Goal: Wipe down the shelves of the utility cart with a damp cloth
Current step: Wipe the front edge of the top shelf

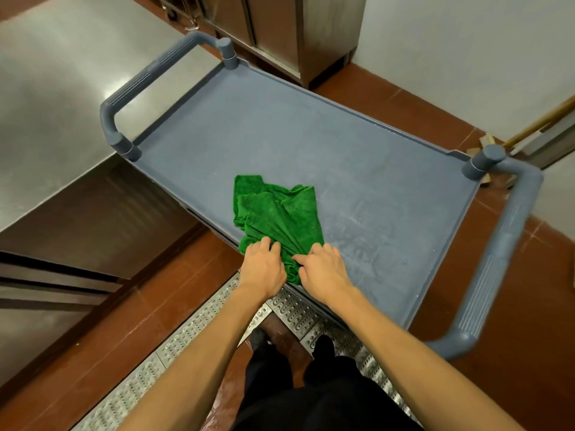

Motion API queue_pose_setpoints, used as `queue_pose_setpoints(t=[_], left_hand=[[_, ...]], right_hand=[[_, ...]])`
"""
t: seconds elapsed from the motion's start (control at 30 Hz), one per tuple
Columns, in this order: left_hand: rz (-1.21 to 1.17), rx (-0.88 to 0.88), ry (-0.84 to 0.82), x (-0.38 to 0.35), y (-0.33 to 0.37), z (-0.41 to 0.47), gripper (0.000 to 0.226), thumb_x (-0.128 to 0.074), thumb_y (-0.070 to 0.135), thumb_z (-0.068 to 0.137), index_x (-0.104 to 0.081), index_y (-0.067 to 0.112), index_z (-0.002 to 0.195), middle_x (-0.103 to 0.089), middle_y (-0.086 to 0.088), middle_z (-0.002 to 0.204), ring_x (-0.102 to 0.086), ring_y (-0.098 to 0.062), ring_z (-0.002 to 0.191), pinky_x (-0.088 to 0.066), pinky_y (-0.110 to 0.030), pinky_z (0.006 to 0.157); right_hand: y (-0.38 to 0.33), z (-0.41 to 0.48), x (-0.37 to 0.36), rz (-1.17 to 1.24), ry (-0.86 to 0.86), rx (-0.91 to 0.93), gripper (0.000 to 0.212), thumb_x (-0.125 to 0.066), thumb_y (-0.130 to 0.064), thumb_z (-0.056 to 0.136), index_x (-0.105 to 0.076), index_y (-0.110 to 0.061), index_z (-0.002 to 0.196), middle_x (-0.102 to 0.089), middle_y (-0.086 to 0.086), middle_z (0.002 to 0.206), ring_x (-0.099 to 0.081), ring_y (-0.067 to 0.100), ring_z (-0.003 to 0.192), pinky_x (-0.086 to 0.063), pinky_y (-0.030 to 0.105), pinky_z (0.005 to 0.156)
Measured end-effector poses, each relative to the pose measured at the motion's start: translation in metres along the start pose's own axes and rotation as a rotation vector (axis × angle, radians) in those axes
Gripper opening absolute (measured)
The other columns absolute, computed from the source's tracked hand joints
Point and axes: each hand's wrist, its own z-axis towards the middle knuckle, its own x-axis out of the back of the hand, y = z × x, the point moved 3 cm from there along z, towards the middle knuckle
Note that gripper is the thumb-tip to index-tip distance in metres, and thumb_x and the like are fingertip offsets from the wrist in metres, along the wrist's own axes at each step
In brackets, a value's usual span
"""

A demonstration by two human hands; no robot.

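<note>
A grey-blue utility cart stands in front of me, its flat top shelf [311, 135] rimmed by a low lip. A crumpled green cloth [277, 213] lies on the shelf near its front edge. My left hand [263, 269] and my right hand [323, 269] sit side by side on the cloth's near end, fingers curled into the bunched fabric. To the right of the cloth, the shelf shows faint damp streaks. Lower shelves are hidden under the top one.
The cart has a handle at its left end [137, 85] and its right end [497, 269]. A steel counter [56, 88] borders the left, steel cabinets [280, 26] stand behind, and a broom [529, 126] leans at the right wall. A perforated floor drain grate [186, 334] runs underfoot.
</note>
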Motion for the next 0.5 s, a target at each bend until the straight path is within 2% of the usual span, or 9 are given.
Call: queue_pose_setpoints(t=[0.23,0.4,0.5], left_hand=[[-0.06,-0.091,0.0,-0.005,0.033,-0.007,0.035,-0.041,0.023,0.094,-0.059,0.006,0.119,-0.054,-0.014,0.114,-0.054,-0.032,0.102,-0.042,-0.041,0.093],[-0.126,-0.138,-0.002,-0.014,0.057,-0.011,0.049,-0.031,0.025,0.083,-0.061,0.003,0.116,-0.053,-0.015,0.111,-0.053,-0.034,0.102,-0.044,-0.044,0.093],[-0.127,-0.164,-0.026,-0.018,0.069,-0.013,0.049,-0.032,0.025,0.081,-0.061,0.003,0.114,-0.053,-0.016,0.112,-0.052,-0.035,0.102,-0.044,-0.046,0.093]], right_hand=[[0.023,-0.036,-0.002,0.086,0.019,-0.123,0.04,-0.045,-0.028,0.096,-0.058,-0.038,0.133,-0.058,0.009,0.12,-0.047,0.03,0.114,-0.034,0.038,0.102],[0.037,-0.064,-0.005,0.112,0.016,-0.206,0.042,-0.044,-0.028,0.097,-0.056,-0.038,0.136,-0.057,0.009,0.123,-0.047,0.03,0.115,-0.034,0.039,0.101],[0.044,-0.077,-0.006,0.137,0.023,-0.242,0.042,-0.044,-0.027,0.097,-0.056,-0.038,0.135,-0.057,0.009,0.123,-0.048,0.03,0.115,-0.034,0.038,0.101]])
